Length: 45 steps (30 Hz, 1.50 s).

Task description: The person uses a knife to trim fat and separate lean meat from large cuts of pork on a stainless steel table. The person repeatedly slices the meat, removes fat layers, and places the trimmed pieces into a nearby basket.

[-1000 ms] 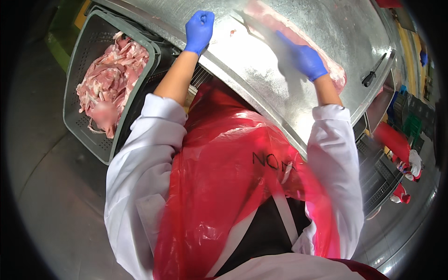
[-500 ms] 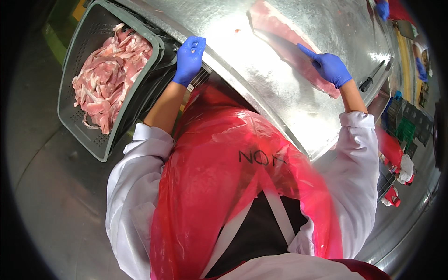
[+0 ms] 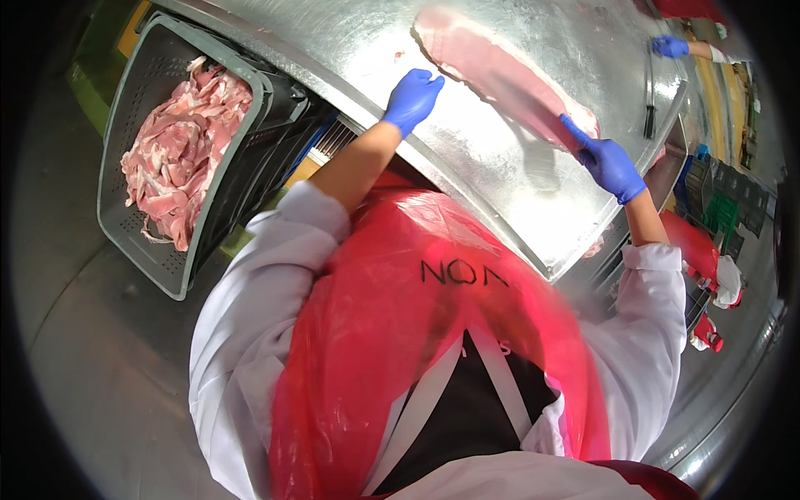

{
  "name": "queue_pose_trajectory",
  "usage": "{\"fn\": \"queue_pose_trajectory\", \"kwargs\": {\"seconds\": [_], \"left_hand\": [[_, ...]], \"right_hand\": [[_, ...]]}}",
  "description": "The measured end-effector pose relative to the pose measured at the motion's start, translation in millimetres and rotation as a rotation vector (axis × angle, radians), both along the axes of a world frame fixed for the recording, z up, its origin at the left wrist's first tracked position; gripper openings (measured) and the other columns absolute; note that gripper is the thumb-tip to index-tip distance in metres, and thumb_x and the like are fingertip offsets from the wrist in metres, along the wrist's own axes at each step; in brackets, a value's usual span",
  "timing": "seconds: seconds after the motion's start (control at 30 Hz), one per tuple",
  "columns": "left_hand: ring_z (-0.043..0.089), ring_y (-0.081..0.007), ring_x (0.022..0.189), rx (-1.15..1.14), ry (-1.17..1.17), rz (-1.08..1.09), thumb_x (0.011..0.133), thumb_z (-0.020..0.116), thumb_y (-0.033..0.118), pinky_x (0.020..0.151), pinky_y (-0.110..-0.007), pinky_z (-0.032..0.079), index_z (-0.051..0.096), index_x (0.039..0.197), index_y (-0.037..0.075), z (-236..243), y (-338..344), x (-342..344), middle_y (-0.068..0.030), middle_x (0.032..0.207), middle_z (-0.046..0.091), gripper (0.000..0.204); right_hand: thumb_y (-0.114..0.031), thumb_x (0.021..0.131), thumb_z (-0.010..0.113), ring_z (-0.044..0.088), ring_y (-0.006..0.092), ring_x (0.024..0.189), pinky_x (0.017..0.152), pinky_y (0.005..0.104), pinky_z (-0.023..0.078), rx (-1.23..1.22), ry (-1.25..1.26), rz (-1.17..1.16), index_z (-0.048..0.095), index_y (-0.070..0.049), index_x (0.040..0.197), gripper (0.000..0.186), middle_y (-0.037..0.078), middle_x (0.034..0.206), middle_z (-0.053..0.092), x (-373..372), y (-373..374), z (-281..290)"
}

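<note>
Meat slab (image 3: 500, 75) at my right hand (image 3: 612, 167)

Left hand (image 3: 412, 100) curled, right forefinger extended; I can't tell if either grips anything. Slab lies on the desk (image 3: 475, 146); I judge it's being worked; next calls for steadying it.

The top edge of the view cuts off the steel table (image 3: 350, 42). Curled fingers conceal the palms of the left hand (image 3: 412, 102) and the right hand (image 3: 612, 167). A blurred grey streak (image 3: 533, 107) across the meat slab (image 3: 467, 54) may be a blade or a shadow. Meat scraps (image 3: 183, 158) obscure the bottom of the grey crate (image 3: 101, 200). Red-and-white items (image 3: 707, 332) at far right are too small to identify.
</note>
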<state>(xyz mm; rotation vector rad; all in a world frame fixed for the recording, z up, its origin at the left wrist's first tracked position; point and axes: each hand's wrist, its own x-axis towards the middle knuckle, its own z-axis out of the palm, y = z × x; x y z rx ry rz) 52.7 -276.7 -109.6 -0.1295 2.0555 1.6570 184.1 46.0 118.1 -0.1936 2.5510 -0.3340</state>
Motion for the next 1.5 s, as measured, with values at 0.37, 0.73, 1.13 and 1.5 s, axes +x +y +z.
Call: {"fn": "queue_pose_trajectory", "kwargs": {"seconds": [0.37,0.73,1.13,1.5], "left_hand": [[0.056,-0.0150,0.068,0.006,-0.154,0.247,0.089,0.065,0.017,0.064,-0.034,0.046,0.066,0.087,-0.002,25,40,-1,-0.0077,0.081,0.067,0.019],[0.065,-0.0213,0.076,-0.046,-0.069,0.289,0.090,0.062,0.022,0.072,-0.036,0.051,0.067,0.086,-0.001,20,38,1,-0.0128,0.082,0.069,0.023],[0.060,-0.0120,0.070,0.193,0.248,0.358,0.090,0.065,0.011,0.067,-0.030,0.050,0.063,0.086,-0.002,-4,-1,-26,-0.0045,0.076,0.066,0.014],[0.060,-0.0116,0.067,0.128,0.174,0.170,0.095,0.067,0.012,0.063,-0.029,0.050,0.062,0.095,0.004,74,-22,30,-0.0038,0.082,0.065,0.009]], "right_hand": [[-0.007,0.092,0.056,0.067,0.0359,0.082,0.078,0.0423,0.052,-0.340,0.305,-0.251,0.034,-0.034,0.156,0.073,0.020,0.095,0.070,-40,-49,-108],[-0.020,0.097,0.049,0.068,0.0333,0.073,0.073,0.0432,0.054,0.044,0.154,0.124,0.026,-0.044,0.156,0.068,0.019,0.087,0.069,-73,-63,-98],[-0.005,0.095,0.046,0.067,0.0308,0.062,0.063,0.0431,0.057,0.194,0.096,0.186,0.026,-0.042,0.157,0.075,0.014,0.084,0.070,2,-14,-77],[-0.011,0.094,0.061,0.067,0.0436,0.079,0.074,0.0452,0.054,-0.133,0.443,-0.350,0.032,-0.033,0.156,0.072,0.025,0.097,0.069,74,54,-66]]}}
